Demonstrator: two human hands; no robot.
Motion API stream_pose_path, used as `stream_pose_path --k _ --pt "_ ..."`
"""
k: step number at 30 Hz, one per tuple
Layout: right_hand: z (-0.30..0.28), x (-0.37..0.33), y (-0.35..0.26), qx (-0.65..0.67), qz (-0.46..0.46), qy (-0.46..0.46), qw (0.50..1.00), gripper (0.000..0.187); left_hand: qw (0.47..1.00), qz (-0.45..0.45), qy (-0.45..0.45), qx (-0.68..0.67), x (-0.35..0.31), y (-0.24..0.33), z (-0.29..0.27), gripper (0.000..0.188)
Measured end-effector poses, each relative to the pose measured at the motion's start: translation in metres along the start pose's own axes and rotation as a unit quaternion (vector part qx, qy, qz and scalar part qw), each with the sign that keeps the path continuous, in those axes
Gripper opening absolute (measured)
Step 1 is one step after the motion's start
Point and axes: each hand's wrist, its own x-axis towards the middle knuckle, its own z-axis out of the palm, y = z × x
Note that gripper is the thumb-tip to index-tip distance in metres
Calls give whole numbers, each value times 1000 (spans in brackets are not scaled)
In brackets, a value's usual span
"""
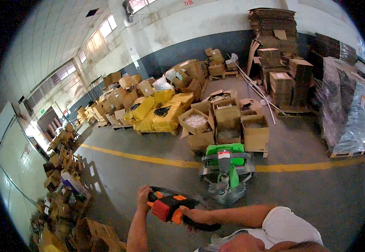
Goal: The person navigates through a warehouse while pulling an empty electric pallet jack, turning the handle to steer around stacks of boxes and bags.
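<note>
Both my hands are on the control handle [170, 206] of a green and grey electric pallet truck [238, 156]. The handle is black with a red block and orange controls. My left hand [143, 199] is closed round its left grip. My right hand [196, 216] wraps the black grip at the other end, its fingers partly hidden. The truck's body stands ahead, right up against open cardboard boxes [255, 133] on a pallet. One open carton [196, 122] holds clear plastic material. The truck's forks are hidden behind its body.
Yellow wrapped bales [161, 119] sit on a pallet ahead left. Cartons and scrap [67, 189] line the left side. Plastic-wrapped goods [347, 109] stand at right. Long white poles [258, 90] lean near stacked flat cardboard [271, 25]. A yellow line [157, 160] crosses the floor.
</note>
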Motion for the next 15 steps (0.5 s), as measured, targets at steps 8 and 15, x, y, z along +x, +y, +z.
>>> stream_pose_path --k 8,15 --pt "25 94 -13 5 -63 50 997 82 998 11 -20 -53 30 -115 1 24" --pt "-5 104 -16 -39 -178 112 977 82 995 90 27 -25 82 -94 37 23"
